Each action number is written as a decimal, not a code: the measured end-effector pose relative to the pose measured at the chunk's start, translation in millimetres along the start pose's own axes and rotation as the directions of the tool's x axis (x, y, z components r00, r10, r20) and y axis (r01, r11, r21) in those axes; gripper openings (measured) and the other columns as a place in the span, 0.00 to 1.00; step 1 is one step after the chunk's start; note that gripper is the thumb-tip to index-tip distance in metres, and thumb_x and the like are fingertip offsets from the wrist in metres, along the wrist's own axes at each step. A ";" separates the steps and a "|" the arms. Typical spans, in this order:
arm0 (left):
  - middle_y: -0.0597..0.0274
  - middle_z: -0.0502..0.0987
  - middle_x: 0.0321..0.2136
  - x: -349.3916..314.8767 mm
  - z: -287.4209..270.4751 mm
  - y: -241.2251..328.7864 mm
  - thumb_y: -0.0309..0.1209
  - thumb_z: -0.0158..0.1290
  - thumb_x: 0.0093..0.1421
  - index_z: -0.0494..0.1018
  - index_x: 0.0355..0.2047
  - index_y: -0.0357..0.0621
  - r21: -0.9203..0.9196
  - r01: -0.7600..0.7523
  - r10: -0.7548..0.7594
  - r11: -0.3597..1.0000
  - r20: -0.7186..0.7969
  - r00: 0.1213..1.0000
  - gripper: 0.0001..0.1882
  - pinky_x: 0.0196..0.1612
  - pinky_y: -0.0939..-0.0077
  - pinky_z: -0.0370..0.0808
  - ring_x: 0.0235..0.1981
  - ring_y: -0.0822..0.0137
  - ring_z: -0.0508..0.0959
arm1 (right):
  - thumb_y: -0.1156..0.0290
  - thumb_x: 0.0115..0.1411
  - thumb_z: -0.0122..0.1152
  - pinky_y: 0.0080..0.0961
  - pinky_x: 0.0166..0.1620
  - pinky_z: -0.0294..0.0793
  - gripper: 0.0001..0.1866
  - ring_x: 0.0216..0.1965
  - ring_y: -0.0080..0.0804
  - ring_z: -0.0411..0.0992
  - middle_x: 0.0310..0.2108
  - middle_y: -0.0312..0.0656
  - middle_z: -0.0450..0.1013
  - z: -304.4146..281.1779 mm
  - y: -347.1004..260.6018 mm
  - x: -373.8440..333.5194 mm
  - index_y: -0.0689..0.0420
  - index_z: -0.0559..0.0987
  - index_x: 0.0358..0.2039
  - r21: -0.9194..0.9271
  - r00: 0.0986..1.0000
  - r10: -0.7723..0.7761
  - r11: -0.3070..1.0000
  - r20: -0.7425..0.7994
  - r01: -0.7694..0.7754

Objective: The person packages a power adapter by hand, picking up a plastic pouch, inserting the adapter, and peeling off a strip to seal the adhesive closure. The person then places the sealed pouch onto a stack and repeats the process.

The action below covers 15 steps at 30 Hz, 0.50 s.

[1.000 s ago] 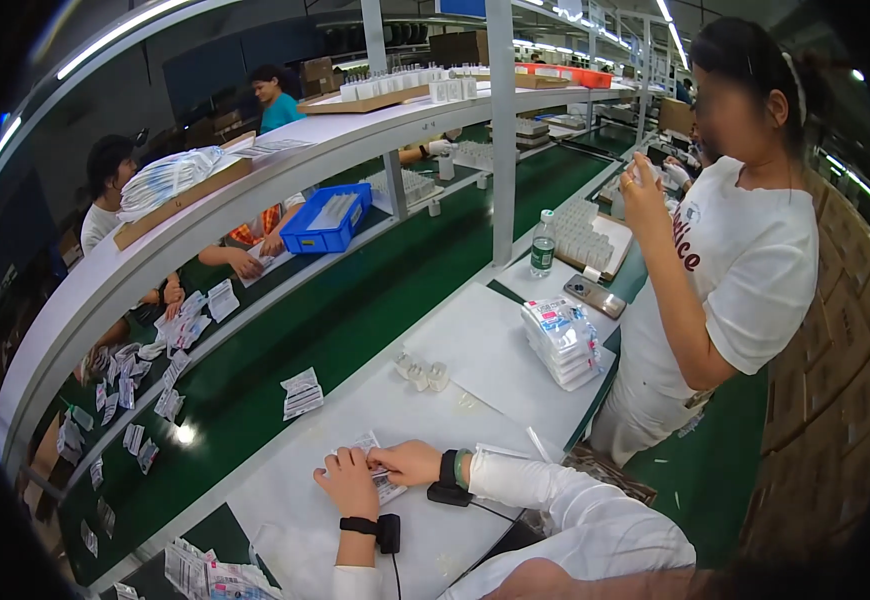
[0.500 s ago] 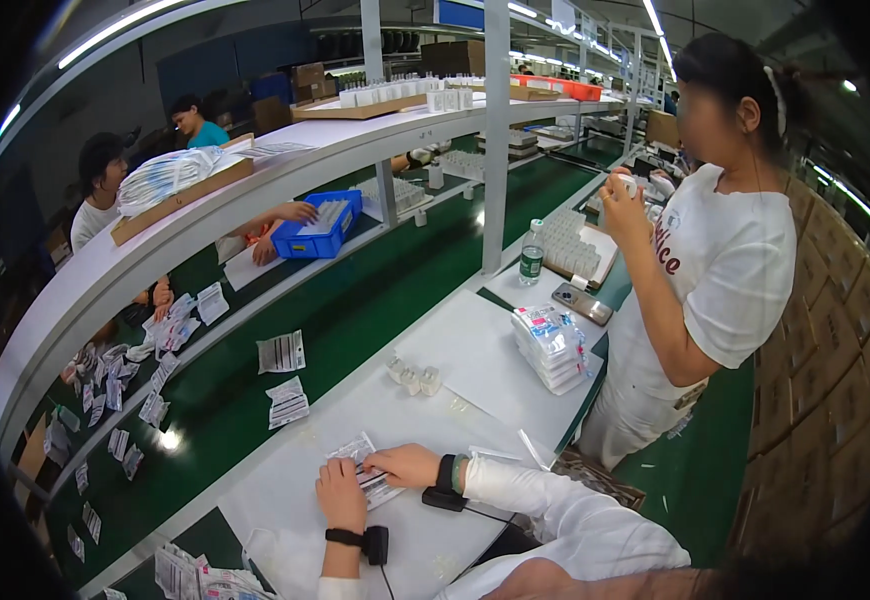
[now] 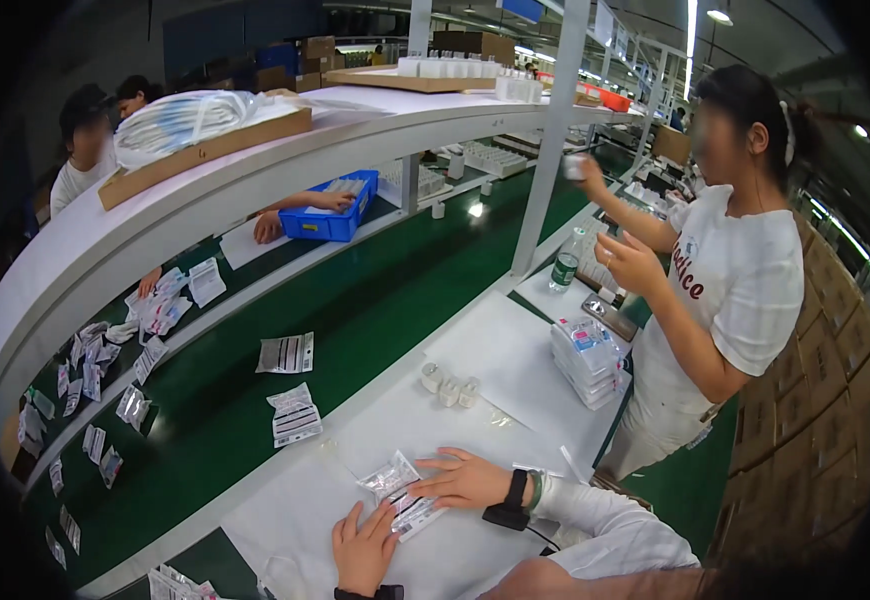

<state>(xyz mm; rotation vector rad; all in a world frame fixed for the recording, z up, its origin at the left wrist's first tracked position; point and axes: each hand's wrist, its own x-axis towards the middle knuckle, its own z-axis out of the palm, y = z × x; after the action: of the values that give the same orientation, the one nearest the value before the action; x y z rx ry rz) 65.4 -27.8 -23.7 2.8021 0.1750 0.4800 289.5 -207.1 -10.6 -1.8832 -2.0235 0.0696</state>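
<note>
A silvery printed plastic pouch (image 3: pixel 392 482) lies flat on the white work surface (image 3: pixel 325 500) in front of me. My right hand (image 3: pixel 467 480) rests across its right side with the fingers stretched out. At the pouch's near left edge is my left hand (image 3: pixel 362 550), fingers spread and tips close to or touching it. Neither hand grips anything. Beyond the pouch stand several small clear bottles with white caps (image 3: pixel 447 388). Two similar pouches lie on the green conveyor belt, one nearer (image 3: pixel 295 416) and one farther (image 3: pixel 286 353).
A stack of packaged pouches (image 3: pixel 587 362) stands at right, near a water bottle (image 3: pixel 565 262) and a phone (image 3: pixel 610 316). A co-worker (image 3: pixel 735 270) stands there, one arm stretched over the belt. A blue bin (image 3: pixel 330 218) and other workers' hands are across the belt.
My hands have moved apart and flattened; before, they were together at the pouch. The view has shifted. The co-worker at right has stretched an arm toward the belt with a small white item.
</note>
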 end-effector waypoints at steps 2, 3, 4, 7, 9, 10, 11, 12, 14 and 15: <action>0.77 0.73 0.57 -1.8 -2.1 -6.3 0.38 0.60 0.54 0.76 0.52 0.57 0.000 -0.006 0.006 1.000 0.029 1.000 0.24 0.58 0.56 0.61 0.59 0.58 0.67 | 0.54 0.65 0.54 0.45 0.67 0.52 0.21 0.68 0.31 0.56 0.61 0.20 0.67 3.7 1.9 -1.5 0.39 0.74 0.58 -0.002 0.999 0.042 0.999 0.007 -0.042; 0.78 0.73 0.57 -3.8 -3.3 -9.8 0.39 0.60 0.54 0.76 0.52 0.58 -0.005 -0.009 0.009 1.000 0.045 0.999 0.23 0.58 0.55 0.60 0.59 0.58 0.66 | 0.54 0.65 0.54 0.45 0.67 0.52 0.21 0.68 0.31 0.56 0.61 0.20 0.67 5.5 1.7 -1.3 0.39 0.74 0.58 0.004 0.999 0.047 0.999 0.009 -0.047; 0.79 0.73 0.57 -4.1 -3.9 -12.2 0.40 0.60 0.54 0.76 0.51 0.59 -0.009 -0.013 0.013 1.000 0.061 0.998 0.23 0.59 0.55 0.60 0.59 0.58 0.66 | 0.54 0.65 0.53 0.45 0.67 0.53 0.20 0.68 0.31 0.56 0.61 0.20 0.68 3.3 0.4 -0.1 0.39 0.75 0.57 0.018 0.999 0.043 0.999 0.004 -0.043; 0.81 0.73 0.57 -4.6 -7.8 -11.4 0.40 0.60 0.54 0.77 0.51 0.61 -0.025 0.001 0.001 1.000 0.090 0.996 0.22 0.60 0.54 0.58 0.59 0.58 0.66 | 0.54 0.66 0.53 0.44 0.66 0.54 0.19 0.68 0.30 0.56 0.60 0.21 0.69 0.8 -1.6 1.5 0.38 0.76 0.56 0.065 0.999 0.032 0.997 -0.010 -0.031; 0.82 0.72 0.57 -8.2 -12.5 -8.3 0.41 0.59 0.56 0.77 0.51 0.62 -0.043 0.040 -0.035 0.998 0.106 0.994 0.21 0.62 0.54 0.57 0.60 0.60 0.66 | 0.54 0.66 0.53 0.44 0.65 0.55 0.18 0.67 0.30 0.57 0.60 0.20 0.69 7.4 0.2 1.5 0.38 0.77 0.55 0.067 1.000 0.015 0.998 -0.019 -0.014; 0.82 0.72 0.58 -5.1 -11.1 -7.8 0.41 0.58 0.57 0.76 0.53 0.63 -0.031 0.042 -0.038 0.999 0.123 0.992 0.22 0.64 0.53 0.55 0.60 0.60 0.66 | 0.55 0.66 0.53 0.44 0.65 0.55 0.17 0.67 0.30 0.57 0.59 0.20 0.69 11.8 1.7 2.3 0.38 0.78 0.54 0.077 1.000 0.002 0.997 -0.023 0.000; 0.82 0.71 0.59 -6.6 -9.0 -9.3 0.42 0.56 0.58 0.75 0.54 0.64 -0.012 0.064 -0.062 0.998 0.146 0.987 0.22 0.65 0.52 0.53 0.60 0.61 0.65 | 0.55 0.65 0.53 0.45 0.65 0.55 0.17 0.67 0.30 0.57 0.59 0.20 0.70 16.7 3.6 2.1 0.38 0.78 0.53 0.003 0.999 -0.013 1.000 -0.047 0.013; 0.82 0.70 0.60 -5.1 -7.3 -12.2 0.42 0.55 0.59 0.74 0.55 0.65 -0.001 0.059 -0.058 0.998 0.176 0.983 0.22 0.66 0.51 0.51 0.62 0.62 0.64 | 0.56 0.65 0.54 0.45 0.64 0.55 0.16 0.67 0.30 0.58 0.58 0.20 0.71 18.2 9.6 -1.1 0.38 0.79 0.52 -0.066 0.997 -0.032 0.997 -0.070 0.028; 0.82 0.69 0.61 -5.4 -3.5 -15.3 0.42 0.52 0.62 0.73 0.57 0.67 -0.007 0.063 -0.061 0.998 0.203 0.977 0.21 0.68 0.50 0.49 0.65 0.65 0.62 | 0.57 0.63 0.55 0.46 0.64 0.55 0.14 0.65 0.31 0.60 0.56 0.19 0.73 5.0 7.9 -0.8 0.38 0.81 0.49 -0.051 0.997 0.065 0.996 -0.039 -0.067; 0.82 0.68 0.62 -6.0 -2.7 -16.3 0.42 0.51 0.63 0.72 0.58 0.67 -0.020 0.058 -0.053 0.998 0.195 0.979 0.21 0.68 0.50 0.48 0.66 0.65 0.61 | 0.58 0.64 0.55 0.47 0.64 0.54 0.15 0.64 0.32 0.61 0.55 0.20 0.73 3.9 6.7 -2.5 0.38 0.80 0.49 -0.018 0.996 0.081 0.997 -0.032 -0.081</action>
<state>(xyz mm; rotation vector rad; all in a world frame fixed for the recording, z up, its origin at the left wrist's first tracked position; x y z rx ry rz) 57.7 -12.7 -28.0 2.7892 0.2029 0.1917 294.8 -208.0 -16.8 -1.9657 -1.9341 0.0421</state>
